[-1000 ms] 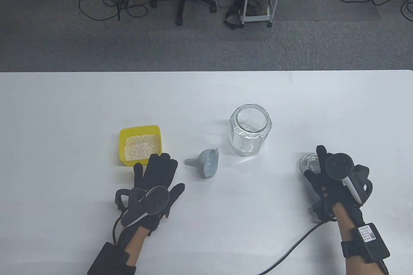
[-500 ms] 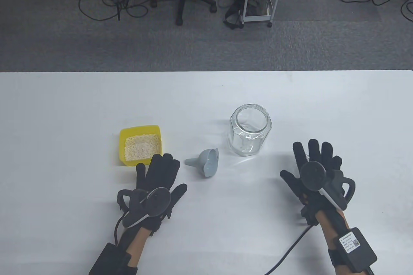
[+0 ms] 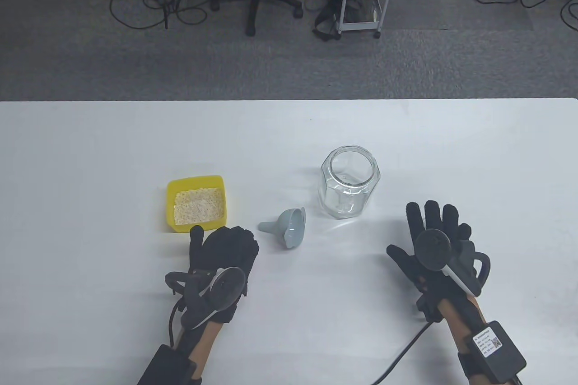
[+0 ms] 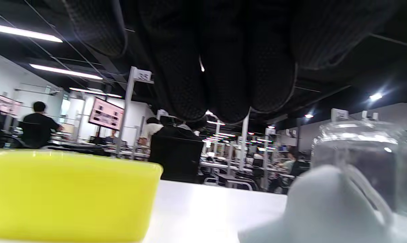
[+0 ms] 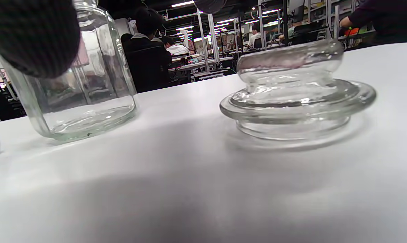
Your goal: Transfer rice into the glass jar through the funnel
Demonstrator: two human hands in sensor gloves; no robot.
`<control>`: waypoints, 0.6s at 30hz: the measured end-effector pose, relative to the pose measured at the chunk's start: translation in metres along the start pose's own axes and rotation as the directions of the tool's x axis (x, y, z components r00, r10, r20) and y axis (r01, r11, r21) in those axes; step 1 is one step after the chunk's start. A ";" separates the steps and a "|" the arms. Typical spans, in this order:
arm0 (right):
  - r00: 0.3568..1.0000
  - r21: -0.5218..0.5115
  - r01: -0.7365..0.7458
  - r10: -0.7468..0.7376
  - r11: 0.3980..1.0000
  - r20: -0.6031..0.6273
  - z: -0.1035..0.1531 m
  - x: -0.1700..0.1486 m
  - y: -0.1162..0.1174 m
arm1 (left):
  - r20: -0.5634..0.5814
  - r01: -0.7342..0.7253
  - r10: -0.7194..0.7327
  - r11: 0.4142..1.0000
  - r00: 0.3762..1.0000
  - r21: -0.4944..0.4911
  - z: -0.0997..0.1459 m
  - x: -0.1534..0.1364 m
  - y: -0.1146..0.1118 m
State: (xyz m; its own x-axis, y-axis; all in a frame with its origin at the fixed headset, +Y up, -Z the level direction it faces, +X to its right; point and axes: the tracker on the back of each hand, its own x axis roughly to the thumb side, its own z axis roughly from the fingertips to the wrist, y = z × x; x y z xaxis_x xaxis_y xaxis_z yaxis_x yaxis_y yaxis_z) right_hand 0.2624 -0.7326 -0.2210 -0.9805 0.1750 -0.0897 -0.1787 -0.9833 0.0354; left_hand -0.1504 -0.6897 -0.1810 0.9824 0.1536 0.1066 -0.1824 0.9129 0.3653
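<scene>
We rest both hands empty on the tabletop (image 3: pixel 90 155), left hand (image 3: pixel 223 252) curled just beside the funnel (image 3: pixel 289 231) lying on its side, spout pointing left, right hand (image 3: pixel 435 247) spread flat near the open jar (image 3: pixel 350 182).

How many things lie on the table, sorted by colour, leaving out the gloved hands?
Clear glass: 2, the jar and its lid, seen only in the right wrist view
Yellow: 1, the tub of rice
Grey: 1, the funnel
Total: 4
</scene>
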 end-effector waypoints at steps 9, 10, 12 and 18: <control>1.000 0.041 0.004 -0.005 0.999 0.019 0.001 0.000 0.001 | -0.058 0.233 -0.257 0.935 0.965 -0.266 -0.035 0.062 -0.031; 1.000 0.045 -0.004 0.003 0.999 0.026 0.001 0.001 0.002 | -0.069 0.241 -0.273 0.922 0.960 -0.302 -0.038 0.066 -0.035; 1.000 0.050 -0.016 0.014 0.999 0.028 0.001 0.003 0.002 | -0.108 0.220 -0.266 0.922 0.958 -0.317 -0.043 0.070 -0.039; 1.000 0.060 -0.021 0.020 0.998 0.021 -0.001 0.004 0.003 | -0.209 0.116 -0.213 0.909 0.954 -0.400 -0.048 0.072 -0.050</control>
State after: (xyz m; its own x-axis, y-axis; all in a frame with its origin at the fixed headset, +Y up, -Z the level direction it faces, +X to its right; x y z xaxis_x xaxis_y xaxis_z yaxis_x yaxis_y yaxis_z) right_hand 0.2584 -0.7347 -0.2221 -0.9854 0.1561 -0.0679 -0.1622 -0.9819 0.0974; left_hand -0.0688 -0.7065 -0.2366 0.9851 0.0309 -0.1694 -0.0357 0.9990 -0.0252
